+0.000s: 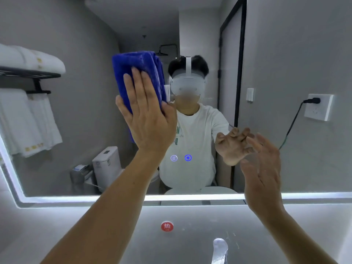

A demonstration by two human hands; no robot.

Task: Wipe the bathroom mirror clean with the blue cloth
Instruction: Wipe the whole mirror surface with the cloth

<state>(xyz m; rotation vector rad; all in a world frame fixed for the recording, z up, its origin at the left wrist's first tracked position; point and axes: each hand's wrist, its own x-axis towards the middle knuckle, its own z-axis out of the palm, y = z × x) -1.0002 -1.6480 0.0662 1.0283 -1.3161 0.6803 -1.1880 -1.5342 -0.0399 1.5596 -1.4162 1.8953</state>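
Blue cloth (pixel 140 71), folded, lies under the straight fingers (pixel 137 86) of our left hand (pixel 150 121), pressed flat against the mirror (pixel 85 126), upper middle. Our right hand (pixel 264 168) hovers before the mirror, fingers loosely spread, holding nothing.

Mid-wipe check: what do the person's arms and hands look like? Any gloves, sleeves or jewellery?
The left hand and right hand are bare: no gloves, rings or watch visible. Both forearms are uncovered down to the frame's bottom edge. The mirror reflects a white top with green chest lettering; its sleeve shows only there.
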